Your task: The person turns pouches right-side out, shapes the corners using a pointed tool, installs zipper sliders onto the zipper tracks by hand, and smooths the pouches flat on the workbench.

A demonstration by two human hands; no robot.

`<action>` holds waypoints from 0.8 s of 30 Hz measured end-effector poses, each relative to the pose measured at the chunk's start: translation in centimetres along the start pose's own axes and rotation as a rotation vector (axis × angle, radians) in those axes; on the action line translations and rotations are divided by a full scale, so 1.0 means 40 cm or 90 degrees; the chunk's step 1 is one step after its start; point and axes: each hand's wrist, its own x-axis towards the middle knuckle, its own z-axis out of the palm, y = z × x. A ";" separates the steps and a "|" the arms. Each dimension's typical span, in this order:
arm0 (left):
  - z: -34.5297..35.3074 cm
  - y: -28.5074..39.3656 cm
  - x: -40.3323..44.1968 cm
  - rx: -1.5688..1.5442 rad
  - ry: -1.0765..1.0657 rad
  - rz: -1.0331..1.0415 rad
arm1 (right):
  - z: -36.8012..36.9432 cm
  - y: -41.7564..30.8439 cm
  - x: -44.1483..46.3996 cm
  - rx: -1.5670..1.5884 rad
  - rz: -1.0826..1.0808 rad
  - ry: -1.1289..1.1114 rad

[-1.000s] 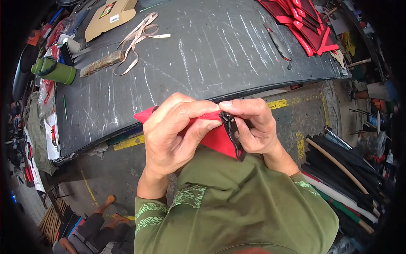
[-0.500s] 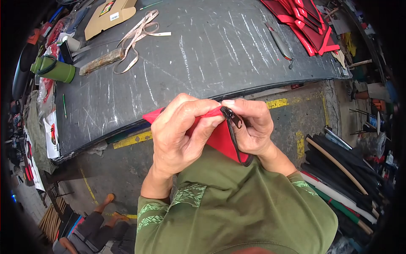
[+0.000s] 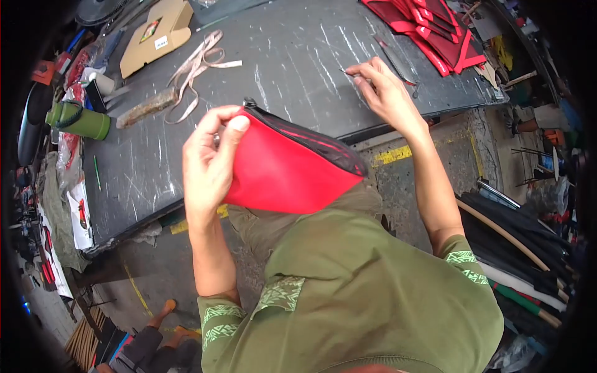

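Observation:
My left hand [image 3: 214,149] pinches the upper left corner of a red pouch [image 3: 280,165], thumb on its face. A black zipper [image 3: 298,140] runs along the pouch's top edge, and dark mesh shows behind it. The pouch hangs in front of my shirt, by the table's near edge. Over the table, my right hand [image 3: 382,87] is apart from the pouch with its fingertips pinched. A small thin dark item shows at those fingertips, too small to name. Just beyond that hand lies a dark-handled tool [image 3: 393,61].
The dark table [image 3: 280,56] carries a measuring tape [image 3: 198,65], a worn block [image 3: 146,107], a cardboard box [image 3: 155,37] and red-trimmed pieces [image 3: 435,34]. A green jug [image 3: 78,120] stands left. Rods [image 3: 510,233] lie at right. Another person's legs [image 3: 165,336] show lower left.
My right hand has let go of the pouch and moved up and right over the table. My left hand has moved left, and the pouch now hangs spread out with its zipper edge showing.

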 end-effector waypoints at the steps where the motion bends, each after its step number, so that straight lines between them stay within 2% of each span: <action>1: 0.001 -0.007 0.013 0.020 -0.032 -0.014 | 0.009 0.042 0.017 -0.050 0.021 -0.011; 5: 0.008 -0.021 0.037 0.026 -0.023 -0.053 | 0.050 0.181 0.069 -0.128 -0.002 -0.065; 10: -0.020 -0.109 0.112 0.028 0.105 -0.020 | 0.064 0.053 0.066 -0.026 -0.001 0.010; 13: -0.069 -0.193 0.200 0.041 0.141 -0.055 | 0.068 -0.036 0.053 0.445 0.118 -0.085; 14: -0.081 -0.235 0.231 0.180 0.148 -0.027 | 0.084 -0.031 0.047 0.448 0.119 -0.086; 16: -0.088 -0.272 0.268 0.452 0.159 0.038 | 0.133 0.002 0.045 0.243 0.066 -0.119; 17: -0.077 -0.280 0.264 0.450 0.160 0.041 | 0.148 0.023 0.050 0.138 0.039 -0.134; 19: -0.012 -0.276 0.221 0.709 0.144 0.196 | 0.162 0.038 0.064 0.133 0.053 -0.126; 20: 0.018 -0.290 0.205 0.712 0.146 0.185 | 0.176 0.040 0.067 0.132 0.065 -0.121; 22: 0.060 -0.338 0.184 0.782 -0.015 0.088 | 0.203 0.038 0.095 0.140 0.060 -0.123; 24: 0.074 -0.381 0.163 0.777 -0.010 0.068 | 0.199 0.052 0.115 -0.018 0.036 -0.077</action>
